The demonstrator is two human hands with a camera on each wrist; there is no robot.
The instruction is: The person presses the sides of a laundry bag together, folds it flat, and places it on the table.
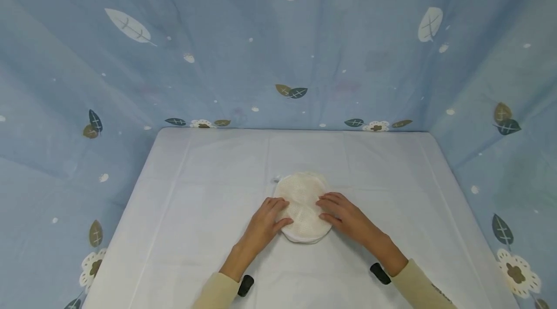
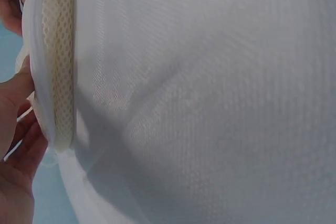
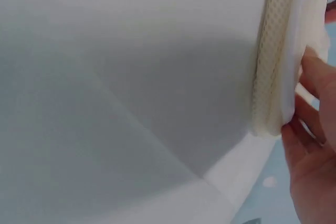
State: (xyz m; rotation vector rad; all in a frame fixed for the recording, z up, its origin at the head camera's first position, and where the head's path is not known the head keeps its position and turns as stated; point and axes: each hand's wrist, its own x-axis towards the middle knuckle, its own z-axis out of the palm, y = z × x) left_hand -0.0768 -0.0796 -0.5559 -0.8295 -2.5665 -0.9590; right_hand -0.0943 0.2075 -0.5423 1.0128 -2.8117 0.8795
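A round cream mesh bag [image 1: 302, 207] with white edging lies flat on the white-covered table. My left hand [image 1: 265, 222] rests on its left side, fingertips and thumb touching the top near the rim. From the opposite side my right hand [image 1: 345, 214] touches it the same way, fingers spread along the edge. Seen side-on in the left wrist view, the bag's honeycomb mesh wall [image 2: 64, 66] sits below the white edging. In the right wrist view, the right thumb and fingers meet the white edging [image 3: 292, 61]. A small pale tab [image 1: 276, 179] sticks out at the upper left.
A white cloth covers the table [image 1: 209, 169]. Blue curtains [image 1: 217, 67] printed with leaves and flowers enclose its back and both sides. A black device [image 1: 245, 285] is beside the left wrist, and another black device [image 1: 380, 273] is beside the right.
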